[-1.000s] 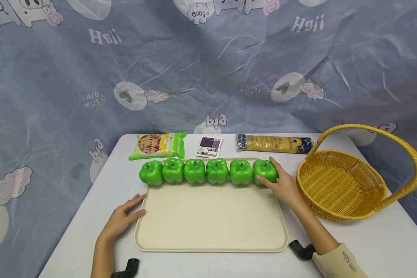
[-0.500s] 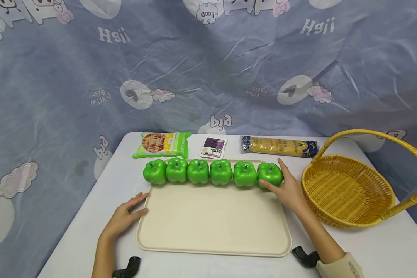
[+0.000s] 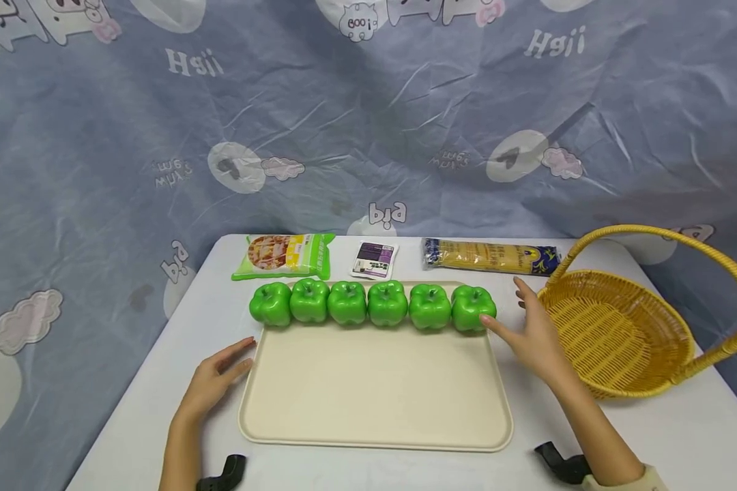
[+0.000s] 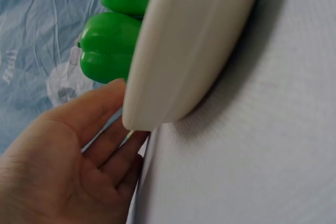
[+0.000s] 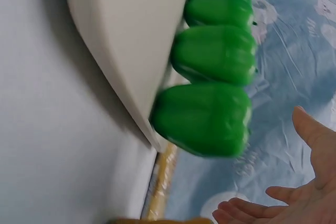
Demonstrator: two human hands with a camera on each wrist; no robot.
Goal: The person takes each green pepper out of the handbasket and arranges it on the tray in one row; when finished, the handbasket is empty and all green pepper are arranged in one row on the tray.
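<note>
Several green bell peppers (image 3: 387, 303) stand in a row along the far edge of a cream tray (image 3: 374, 389). My right hand (image 3: 534, 334) is just right of the rightmost bell pepper (image 3: 473, 308), its fingers spread and apart from it; the right wrist view shows a gap between that hand (image 5: 299, 182) and the end pepper (image 5: 205, 119). By the tray's left edge is my left hand (image 3: 211, 382), fingers loosely extended and holding nothing. In the left wrist view, the left hand (image 4: 79, 145) has its fingertips at the tray's rim (image 4: 139, 87).
A yellow wicker basket (image 3: 614, 334) with a tall handle stands at the right. Behind the tray lie a green food packet (image 3: 282, 256), a small purple-and-white packet (image 3: 374, 260) and a long bag of pasta (image 3: 491, 256). A patterned cloth (image 3: 344, 136) hangs behind the table.
My right hand has let go of the rightmost bell pepper and moved right, toward the basket. The left hand has shifted very slightly away from the tray's edge.
</note>
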